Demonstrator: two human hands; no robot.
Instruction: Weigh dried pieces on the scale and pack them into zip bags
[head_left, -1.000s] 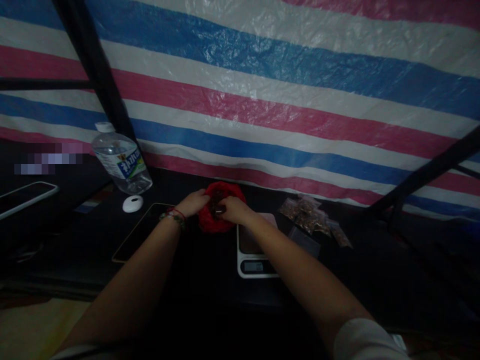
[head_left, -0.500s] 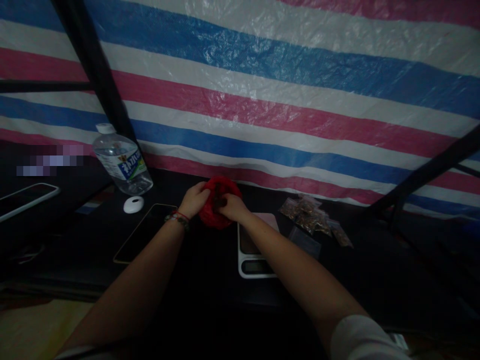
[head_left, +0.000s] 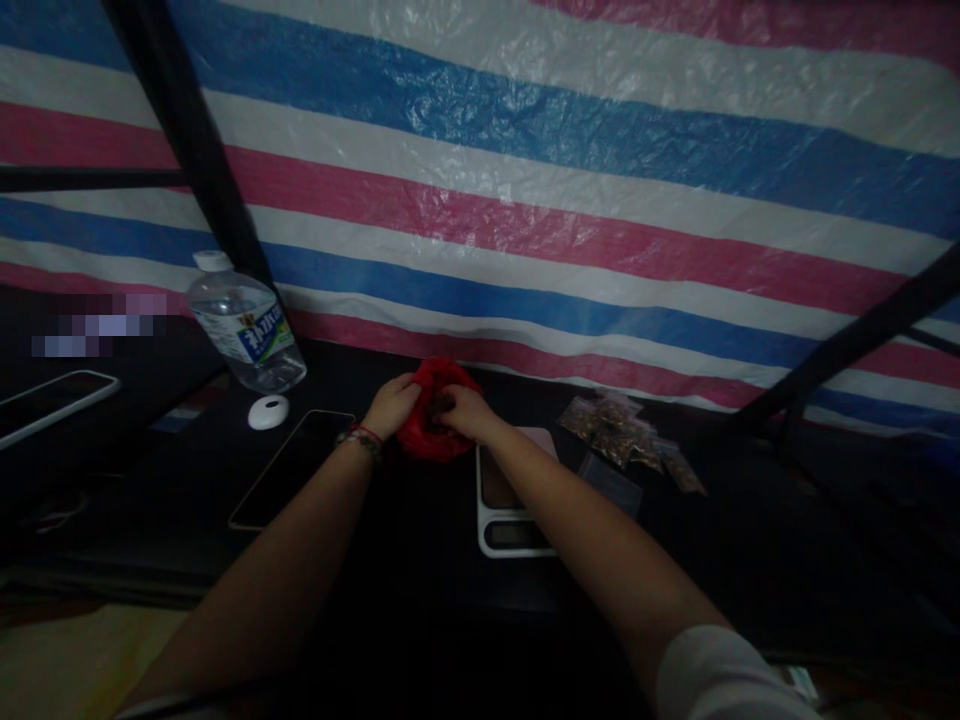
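Note:
A crumpled red plastic bag (head_left: 429, 435) sits on the dark table near the striped tarp. My left hand (head_left: 391, 404), with bracelets at the wrist, grips the bag's left side. My right hand (head_left: 463, 411) is closed on the bag's top right, its fingers at the dark opening. What is inside the bag is too dark to make out. Just right of the bag, under my right forearm, lies a small white digital scale (head_left: 508, 505).
Several small clear packets of brown bits (head_left: 626, 440) lie right of the scale. A phone (head_left: 291, 467), a white round object (head_left: 268, 411) and a water bottle (head_left: 244, 324) are to the left. Another phone (head_left: 52, 399) lies far left. Black poles cross the tarp.
The red bag has been gathered smaller between both hands. The scale's display, lit one second ago, is dark now.

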